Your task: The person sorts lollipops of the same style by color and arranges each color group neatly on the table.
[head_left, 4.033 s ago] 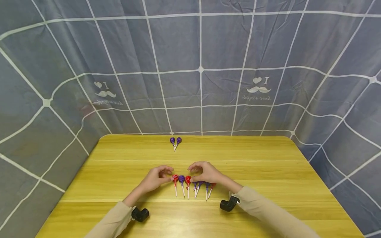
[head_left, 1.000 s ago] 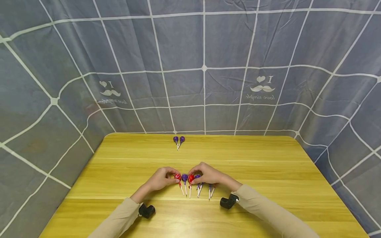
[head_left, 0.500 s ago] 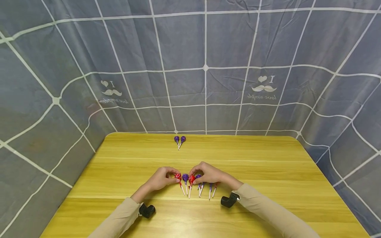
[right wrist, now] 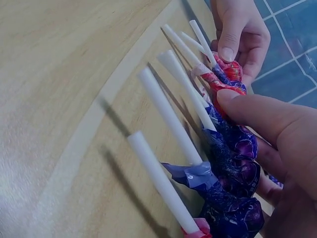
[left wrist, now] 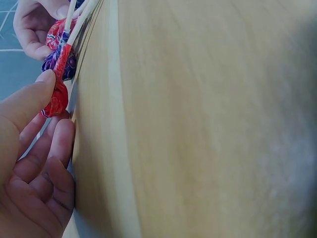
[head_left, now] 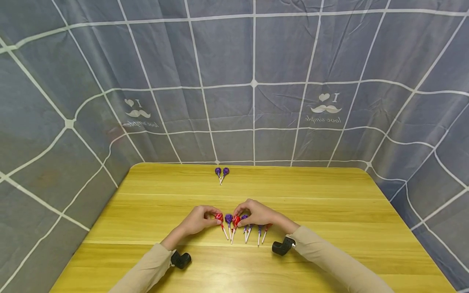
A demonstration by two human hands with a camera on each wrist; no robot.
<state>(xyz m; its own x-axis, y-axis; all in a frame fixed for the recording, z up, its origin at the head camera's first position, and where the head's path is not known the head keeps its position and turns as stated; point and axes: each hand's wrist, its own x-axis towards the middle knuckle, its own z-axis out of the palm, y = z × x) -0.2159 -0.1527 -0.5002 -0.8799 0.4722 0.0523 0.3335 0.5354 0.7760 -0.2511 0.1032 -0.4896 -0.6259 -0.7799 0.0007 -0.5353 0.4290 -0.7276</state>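
Note:
My left hand (head_left: 199, 219) pinches the head of a red-wrapped lollipop (head_left: 219, 217) at the left end of a row, between thumb and fingers. Beside it lies a purple lollipop (head_left: 229, 219), which neither hand holds. My right hand (head_left: 256, 213) pinches a second red lollipop (head_left: 236, 221) just right of that purple one; in the right wrist view my thumb presses on its wrapper. Under my right palm several purple lollipops (right wrist: 233, 213) lie side by side, white sticks toward me. Another red lollipop (head_left: 267, 228) ends the row, its head mostly hidden by my hand.
Two purple lollipops (head_left: 222, 172) lie with crossed sticks near the far edge of the wooden table (head_left: 311, 187). A grey curtain with white grid lines (head_left: 227, 110) hangs behind and at both sides. Each sleeve cuff bears a black wrist camera (head_left: 181, 259).
Since the first frame, both hands have taken hold of red lollipops, and the left one's stick has swung aslant. Lately the right red lollipop has tilted, its stick end shifting left toward the purple one.

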